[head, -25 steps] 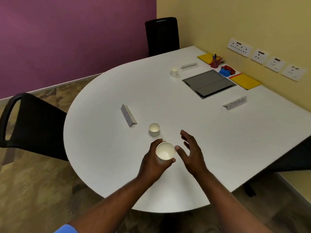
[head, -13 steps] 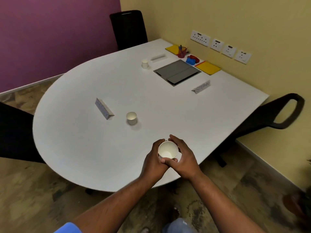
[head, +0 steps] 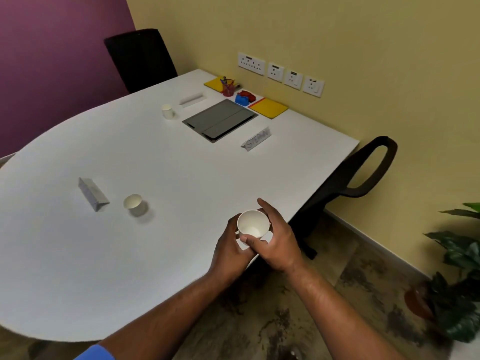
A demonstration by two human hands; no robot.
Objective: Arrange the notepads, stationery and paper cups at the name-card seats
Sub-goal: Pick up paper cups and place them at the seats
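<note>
Both hands hold one white paper cup point(head: 252, 226) above the table's near right edge. My left hand point(head: 230, 252) grips it from below and left, my right hand point(head: 276, 242) wraps it from the right. A second paper cup point(head: 135, 204) stands beside the left name card point(head: 92, 194). A third cup point(head: 167, 110) stands near the far name card point(head: 192, 98). The right name card point(head: 257, 139) has no cup by it. Two yellow notepads point(head: 270, 107) point(head: 214, 83), a red pen holder point(head: 228, 88) and blue and red stationery point(head: 244, 97) lie by the wall.
The white table point(head: 181, 183) has a grey cable hatch point(head: 219, 120) in its middle. A black chair point(head: 353, 178) stands at the right edge, another point(head: 141, 58) at the far end. A potted plant point(head: 452, 281) stands on the floor at the right.
My right hand closed onto the cup that the left hand held. My view swung to the right, bringing the right chair and the plant into sight.
</note>
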